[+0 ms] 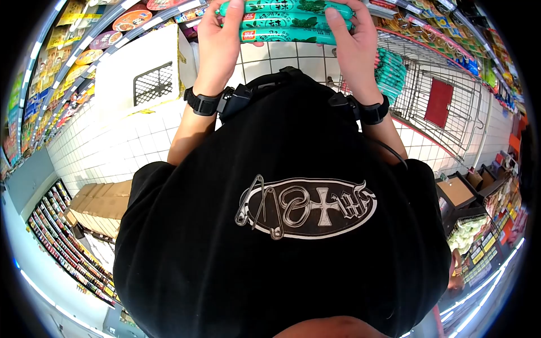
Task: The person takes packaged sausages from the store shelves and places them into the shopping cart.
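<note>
Between my two hands, up at the top edge of the head view, is a stack of long teal tube-shaped packages with dark leaf prints and red labels. My left hand grips their left end, its thumb across the front. At the opposite end, my right hand holds the packages the same way, thumb on top. The fingers behind the stack are mostly hidden. More teal packages lie in a wire shopping cart, just beyond my right wrist.
The wire shopping cart with a red panel stands at the right. A white box with a dark grille is at the left. Stocked shelves line both sides. Cardboard boxes sit at lower left; a person's hand shows at far right.
</note>
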Demonstrator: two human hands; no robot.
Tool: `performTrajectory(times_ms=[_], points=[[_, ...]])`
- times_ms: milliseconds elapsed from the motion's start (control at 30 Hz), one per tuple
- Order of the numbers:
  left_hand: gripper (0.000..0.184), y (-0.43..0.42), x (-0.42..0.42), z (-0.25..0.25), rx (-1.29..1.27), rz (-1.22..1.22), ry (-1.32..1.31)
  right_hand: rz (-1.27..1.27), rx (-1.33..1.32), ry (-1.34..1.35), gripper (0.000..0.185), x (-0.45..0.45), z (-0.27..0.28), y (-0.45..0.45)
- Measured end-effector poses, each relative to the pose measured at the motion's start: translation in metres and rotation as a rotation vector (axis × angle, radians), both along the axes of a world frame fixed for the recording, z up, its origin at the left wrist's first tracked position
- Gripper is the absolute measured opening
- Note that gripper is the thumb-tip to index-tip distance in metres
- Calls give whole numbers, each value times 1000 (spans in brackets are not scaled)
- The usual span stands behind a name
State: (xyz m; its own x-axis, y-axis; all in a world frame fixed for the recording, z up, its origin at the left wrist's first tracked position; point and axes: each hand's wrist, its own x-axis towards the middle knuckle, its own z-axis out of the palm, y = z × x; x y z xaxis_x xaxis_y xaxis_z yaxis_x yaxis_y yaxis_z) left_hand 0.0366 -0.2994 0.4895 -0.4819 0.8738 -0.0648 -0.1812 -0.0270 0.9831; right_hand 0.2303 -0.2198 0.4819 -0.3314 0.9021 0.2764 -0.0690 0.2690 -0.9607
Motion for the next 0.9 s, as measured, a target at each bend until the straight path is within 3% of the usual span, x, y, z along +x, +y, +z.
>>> performTrajectory(times_ms=[33, 133, 267, 333, 500, 567, 667, 733, 767, 833, 900], points=[[23, -1, 0, 1, -54, 27, 259, 4, -24, 6, 25, 1, 0, 0], [20, -2, 6, 10, -41, 9, 71, 16, -7, -15, 25, 2, -1, 2], [20, -4, 7, 9, -81, 61, 93, 30, 21, -93, 24, 5, 0, 1], [20, -4, 4, 2, -64, 72, 240, 29, -15, -101, 22, 5, 6, -2], [23, -2, 10, 8, -59, 77, 180, -12, 69, -221, 20, 5, 9, 0], [24, -3, 10, 9, -53, 80, 153, 0, -18, -194, 19, 5, 8, -2], [25, -1, 2, -7, -42, 70, 222, 32, -32, -139, 19, 5, 2, -1], [27, 4, -3, -24, 137, 129, 424, 25, 24, -118, 20, 2, -7, 0], [27, 1, -2, -18, 136, 126, 423, 16, 83, -97, 20, 1, -9, 0], [29, -7, 2, -1, -188, 77, 120, 32, 24, -106, 20, 1, 0, -3], [30, -3, 4, -4, -137, 100, 191, 52, -32, -114, 21, 1, 2, -3]])
